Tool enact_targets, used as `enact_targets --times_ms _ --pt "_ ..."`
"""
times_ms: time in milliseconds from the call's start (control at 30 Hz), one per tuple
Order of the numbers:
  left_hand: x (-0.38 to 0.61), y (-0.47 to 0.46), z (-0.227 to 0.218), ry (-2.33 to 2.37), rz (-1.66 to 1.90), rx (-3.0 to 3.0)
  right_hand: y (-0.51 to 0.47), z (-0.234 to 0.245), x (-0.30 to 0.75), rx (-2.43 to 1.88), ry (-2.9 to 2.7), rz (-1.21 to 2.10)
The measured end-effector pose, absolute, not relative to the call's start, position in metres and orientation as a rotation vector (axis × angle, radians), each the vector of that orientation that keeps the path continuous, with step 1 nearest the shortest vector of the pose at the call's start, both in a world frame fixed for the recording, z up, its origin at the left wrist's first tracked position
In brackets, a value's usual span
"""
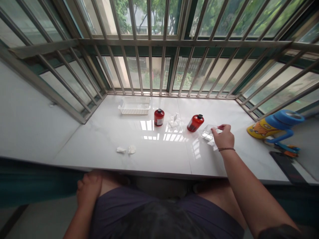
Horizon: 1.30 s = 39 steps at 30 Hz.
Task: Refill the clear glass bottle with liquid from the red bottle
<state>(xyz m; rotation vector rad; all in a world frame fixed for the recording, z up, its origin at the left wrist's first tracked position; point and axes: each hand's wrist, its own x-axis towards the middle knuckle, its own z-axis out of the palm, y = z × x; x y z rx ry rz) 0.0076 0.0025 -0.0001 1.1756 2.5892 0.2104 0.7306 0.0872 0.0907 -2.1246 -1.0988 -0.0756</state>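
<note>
My right hand (224, 136) reaches over the right part of the white counter, thumb and index finger pinched on a clear plastic packet (207, 133). The fingers hide part of the packet, and its contents are hard to make out. Just left of it a red bottle (195, 123) with a black cap leans to the right. A second red bottle (159, 118), with a white label, stands upright farther left. Between the bottles lies a crumpled white tissue (174, 120). My left hand (89, 187) rests on my left knee, below the counter, its fingers laid over the knee and holding nothing.
A white perforated basket (135, 109) sits at the back left. Two small white crumpled pieces, one of them a wad (132, 149), lie near the front. On the right are a blue-and-yellow bottle (274, 124) and a dark phone (286, 166). Metal window bars (161, 43) border the back.
</note>
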Motion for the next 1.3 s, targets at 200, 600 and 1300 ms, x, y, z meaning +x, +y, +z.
enact_targets --times_ms 200,600,1300 --pt "0.011 0.008 0.006 2.584 0.137 1.207 0.034 0.082 0.701 -2.044 -1.03 -0.075" --pt "0.004 0.013 0.018 2.748 0.634 1.287 -0.058 0.058 0.586 -2.017 -1.291 0.305" --pt "0.137 0.075 0.098 1.741 1.05 1.398 -0.092 0.097 0.517 -1.593 -1.588 0.607"
